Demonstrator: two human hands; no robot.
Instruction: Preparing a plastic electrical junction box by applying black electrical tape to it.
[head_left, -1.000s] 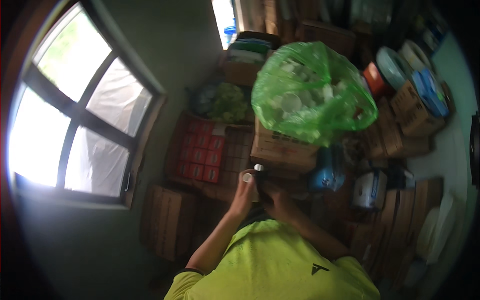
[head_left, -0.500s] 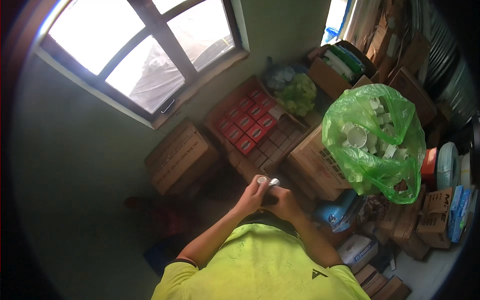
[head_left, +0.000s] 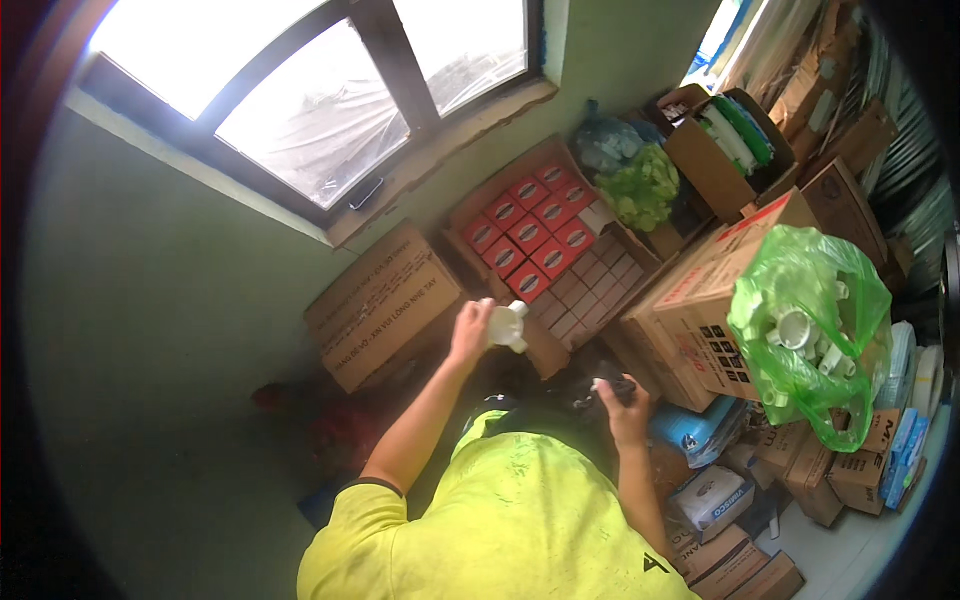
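My left hand (head_left: 470, 330) is raised in front of the boxes, its fingers closed on the edge of a white round plastic conduit box (head_left: 508, 327) with short pipe stubs. Lower and to the right, my right hand (head_left: 628, 412) is closed around a dark object (head_left: 622, 388) whose kind I cannot make out. A small white tip shows beside its thumb. The two hands are well apart. To the right, a green plastic bag (head_left: 810, 400) holds several more white fittings like the one in my left hand, and rests against a large carton.
Ahead is an open carton of red boxes (head_left: 530, 235). A closed carton (head_left: 385, 305) stands left of it, below the window (head_left: 310, 110). A large carton (head_left: 710, 310) is on the right, with a blue package (head_left: 700, 430) and several small boxes nearer me.
My hands were together before my chest; now they are apart. The left has moved forward and left with the white box, the right to the right with the dark object. The view has shifted.
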